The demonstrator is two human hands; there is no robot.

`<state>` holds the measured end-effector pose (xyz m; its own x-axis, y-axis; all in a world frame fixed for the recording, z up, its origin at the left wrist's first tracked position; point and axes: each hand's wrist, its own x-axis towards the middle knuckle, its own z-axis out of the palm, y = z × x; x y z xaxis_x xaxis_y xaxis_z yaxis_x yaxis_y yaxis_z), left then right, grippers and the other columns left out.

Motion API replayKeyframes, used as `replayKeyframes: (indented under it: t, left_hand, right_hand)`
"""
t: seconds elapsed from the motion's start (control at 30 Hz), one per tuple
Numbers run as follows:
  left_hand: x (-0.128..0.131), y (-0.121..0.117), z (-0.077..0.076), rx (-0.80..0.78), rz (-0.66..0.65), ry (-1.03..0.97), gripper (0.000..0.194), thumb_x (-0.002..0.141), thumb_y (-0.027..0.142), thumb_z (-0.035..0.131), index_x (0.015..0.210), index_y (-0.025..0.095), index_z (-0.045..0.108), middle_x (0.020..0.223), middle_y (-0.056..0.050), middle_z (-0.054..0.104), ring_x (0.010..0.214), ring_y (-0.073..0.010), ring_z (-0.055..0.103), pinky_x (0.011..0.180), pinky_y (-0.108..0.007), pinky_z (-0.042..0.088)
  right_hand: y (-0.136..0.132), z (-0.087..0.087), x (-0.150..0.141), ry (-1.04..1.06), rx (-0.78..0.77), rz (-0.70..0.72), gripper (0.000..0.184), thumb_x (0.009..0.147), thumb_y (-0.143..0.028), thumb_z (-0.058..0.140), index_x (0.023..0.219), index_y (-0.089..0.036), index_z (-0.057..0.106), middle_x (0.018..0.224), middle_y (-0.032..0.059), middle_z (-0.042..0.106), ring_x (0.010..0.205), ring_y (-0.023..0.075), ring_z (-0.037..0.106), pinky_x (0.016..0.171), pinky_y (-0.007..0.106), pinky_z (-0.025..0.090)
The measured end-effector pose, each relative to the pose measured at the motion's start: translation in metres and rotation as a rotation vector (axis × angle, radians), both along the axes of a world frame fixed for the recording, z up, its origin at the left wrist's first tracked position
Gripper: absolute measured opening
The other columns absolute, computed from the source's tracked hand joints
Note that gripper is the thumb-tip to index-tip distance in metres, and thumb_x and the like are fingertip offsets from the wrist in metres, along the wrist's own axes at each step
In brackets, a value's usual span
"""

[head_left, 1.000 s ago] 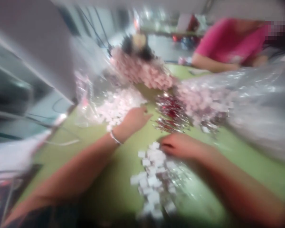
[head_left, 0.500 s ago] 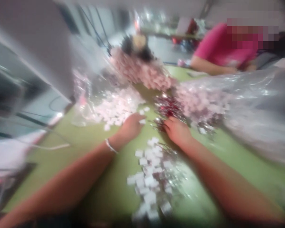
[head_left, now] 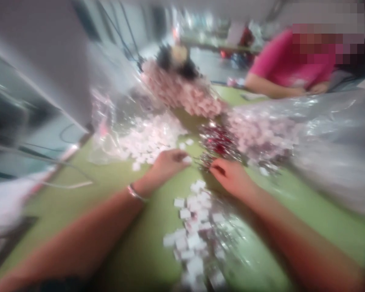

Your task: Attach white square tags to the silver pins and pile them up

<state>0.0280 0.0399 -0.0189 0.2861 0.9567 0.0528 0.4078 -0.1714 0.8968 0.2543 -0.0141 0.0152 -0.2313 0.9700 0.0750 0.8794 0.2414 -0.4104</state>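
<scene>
My left hand [head_left: 169,163] pinches a small white tag [head_left: 187,159] between thumb and fingertips. Facing it, my right hand [head_left: 226,171] is closed on a silvery tinsel-like sprig [head_left: 205,161], whose thin end points toward the tag. I cannot make out whether tag and sprig touch. Just beyond my right hand lies a bundle of red and silver shiny sprigs [head_left: 218,140]. A heap of loose white tags [head_left: 149,140] spreads beyond my left hand. Nearer to me, white tags with shiny sprigs [head_left: 192,231] lie in a long pile. Blur hides finer detail.
Pink bundles [head_left: 182,89] lie at the back of the green table [head_left: 130,227]. Pale pink pieces [head_left: 258,134] sit by a large clear plastic bag [head_left: 337,150] on the right. A person in a pink top [head_left: 276,61] sits across. A crumpled plastic bag [head_left: 105,134] stands left.
My left hand has come away from the tag heap, slightly nearer and rightward, with a tag in its pinch. My right hand has drawn slightly nearer, still closed on the sprig.
</scene>
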Motion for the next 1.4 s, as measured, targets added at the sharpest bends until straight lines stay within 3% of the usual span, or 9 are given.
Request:
replayKeyframes:
  t: [0.2,0.4,0.77,1.03,1.23,1.4]
  left_hand:
    - [0.008,-0.012,0.004,-0.200,-0.134,-0.161,0.034,0.077,0.038,0.068,0.108,0.025,0.070,0.064,0.001,0.061,0.057,-0.0124,0.051,0.052,-0.026,0.041]
    - [0.012,-0.014,0.005,-0.343,-0.139,-0.365,0.032,0.073,0.030,0.075,0.101,0.020,0.062,0.072,0.001,0.060,0.057,-0.0080,0.052,0.054,-0.023,0.041]
    - [0.001,-0.007,0.008,-0.443,-0.290,-0.345,0.038,0.071,0.036,0.078,0.103,0.019,0.068,0.070,-0.002,0.065,0.053,-0.0082,0.051,0.048,-0.022,0.036]
    - [0.002,-0.007,0.007,-0.496,-0.246,-0.349,0.039,0.068,0.035,0.080,0.099,0.015,0.068,0.068,-0.002,0.066,0.051,-0.0078,0.050,0.045,-0.021,0.036]
    - [0.004,-0.009,0.006,-0.602,-0.252,-0.528,0.033,0.071,0.029,0.078,0.099,0.013,0.070,0.070,-0.003,0.067,0.056,-0.0065,0.054,0.052,-0.020,0.038]
    - [0.003,-0.009,0.005,-0.626,-0.294,-0.562,0.032,0.073,0.029,0.077,0.100,0.013,0.070,0.074,-0.004,0.068,0.057,-0.0057,0.054,0.054,-0.020,0.040]
  right_hand:
    - [-0.006,0.003,-0.004,0.154,0.007,0.025,0.019,0.088,-0.025,0.048,0.089,-0.021,0.067,0.086,0.0020,0.071,0.072,0.0139,0.061,0.069,0.027,0.042]
    - [-0.009,0.004,-0.004,0.217,0.018,0.019,0.023,0.090,-0.031,0.048,0.079,-0.020,0.066,0.076,-0.0001,0.069,0.068,0.0123,0.058,0.064,0.024,0.040]
    - [-0.005,0.009,-0.002,0.273,-0.100,0.031,0.023,0.087,-0.028,0.048,0.075,-0.020,0.065,0.072,-0.0018,0.066,0.067,0.0117,0.057,0.063,0.023,0.040]
    - [-0.009,0.002,-0.002,-0.084,0.129,0.082,0.025,0.089,-0.027,0.046,0.076,-0.021,0.067,0.070,0.0003,0.068,0.060,0.0115,0.054,0.057,0.025,0.031]
    - [-0.009,-0.009,0.003,-0.145,0.436,0.193,0.029,0.092,-0.027,0.045,0.077,-0.022,0.069,0.064,-0.0010,0.066,0.057,0.0113,0.054,0.055,0.025,0.029]
    - [-0.010,-0.009,0.002,-0.145,0.509,0.197,0.029,0.092,-0.025,0.044,0.078,-0.021,0.068,0.063,-0.0010,0.066,0.056,0.0110,0.053,0.056,0.025,0.029]
